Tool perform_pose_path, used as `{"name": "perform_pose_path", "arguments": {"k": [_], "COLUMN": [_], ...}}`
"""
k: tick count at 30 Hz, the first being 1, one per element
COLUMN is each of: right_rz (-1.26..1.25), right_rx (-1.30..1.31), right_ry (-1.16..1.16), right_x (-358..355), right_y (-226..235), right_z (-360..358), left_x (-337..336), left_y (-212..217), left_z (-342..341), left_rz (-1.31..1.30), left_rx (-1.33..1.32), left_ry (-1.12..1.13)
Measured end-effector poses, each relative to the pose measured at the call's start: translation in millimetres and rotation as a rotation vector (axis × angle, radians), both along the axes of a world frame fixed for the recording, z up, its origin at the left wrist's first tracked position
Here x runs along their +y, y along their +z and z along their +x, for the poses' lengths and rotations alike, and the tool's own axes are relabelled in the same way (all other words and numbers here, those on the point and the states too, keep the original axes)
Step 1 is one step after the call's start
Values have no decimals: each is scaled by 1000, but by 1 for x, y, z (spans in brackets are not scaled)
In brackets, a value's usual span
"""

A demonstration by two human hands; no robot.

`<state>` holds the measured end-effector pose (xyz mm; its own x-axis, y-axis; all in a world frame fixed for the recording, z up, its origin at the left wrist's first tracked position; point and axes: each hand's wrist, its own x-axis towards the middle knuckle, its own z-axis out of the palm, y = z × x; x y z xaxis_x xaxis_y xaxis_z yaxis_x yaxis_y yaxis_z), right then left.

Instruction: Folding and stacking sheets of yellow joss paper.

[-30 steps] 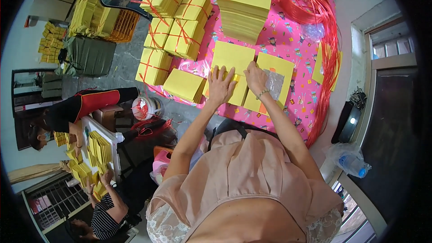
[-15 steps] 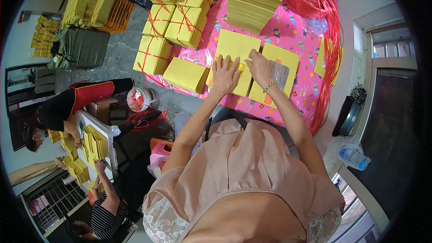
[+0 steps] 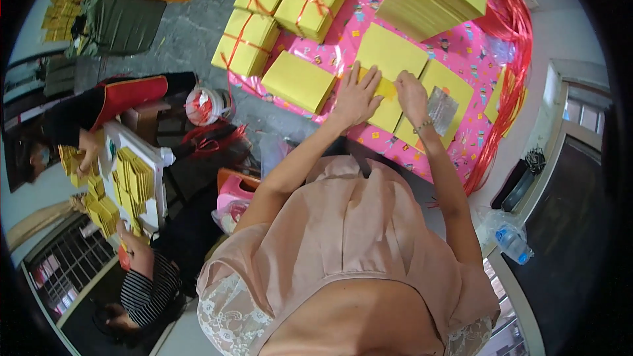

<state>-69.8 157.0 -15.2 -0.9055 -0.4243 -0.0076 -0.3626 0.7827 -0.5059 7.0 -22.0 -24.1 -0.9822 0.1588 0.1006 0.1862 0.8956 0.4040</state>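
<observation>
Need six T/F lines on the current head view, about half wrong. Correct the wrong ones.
1. The left hand rests on yellow paper. True.
2. The right hand has curled fingers. True.
3. The right wrist is bare. False: a bracelet circles it.
4. The hands are over a plain green cloth. False: the table cover is pink and printed.
5. A tall yellow stack stands beyond the hands. True.
6. Blue string binds the bundles. False: red ribbon does.
</observation>
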Motion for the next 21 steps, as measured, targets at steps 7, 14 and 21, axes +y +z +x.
{"name": "perform_pose_path", "arguments": {"k": [7, 14, 21], "right_rz": [36, 150, 140], "right_rx": [-134, 343, 556], "right_ry": [80, 314, 453], "right_x": [-3, 7, 16], "right_y": [21, 21, 14], "right_z": [-3, -12, -25], "left_x": [-7, -1, 52], "left_y": [-6, 16, 13], "left_z": [4, -10, -20], "left_rz": [171, 284, 779], "left_rx": [-4, -109, 150], "left_ry": [28, 87, 618]}}
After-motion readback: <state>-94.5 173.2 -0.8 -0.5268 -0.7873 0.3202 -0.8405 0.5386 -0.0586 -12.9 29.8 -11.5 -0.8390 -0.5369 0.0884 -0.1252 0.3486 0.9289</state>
